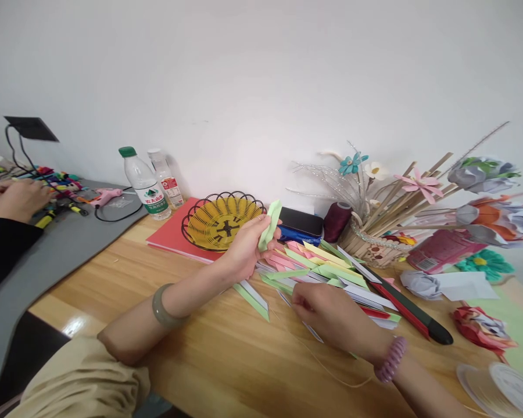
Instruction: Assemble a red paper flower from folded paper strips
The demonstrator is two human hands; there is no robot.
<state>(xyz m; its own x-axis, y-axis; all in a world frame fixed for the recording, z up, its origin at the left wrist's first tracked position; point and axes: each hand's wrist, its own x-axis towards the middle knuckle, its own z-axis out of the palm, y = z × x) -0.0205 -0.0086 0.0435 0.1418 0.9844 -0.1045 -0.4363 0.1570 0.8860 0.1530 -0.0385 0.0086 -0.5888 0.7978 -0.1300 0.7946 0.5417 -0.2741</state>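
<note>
Green folded paper (270, 225) sits pinched upright in the left hand (244, 249), above the paper pile (331, 270). Right hand (331, 316) is closed on thin thread (318, 360) at the table; a tug could snag the strips.

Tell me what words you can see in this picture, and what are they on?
Green-capped water bottle: white Chinese characters on its green label, too small to read.
Second bottle: red and white label, print too blurred to read.
Pink packet: white sticker, print unreadable.
No other writing shows.
</note>
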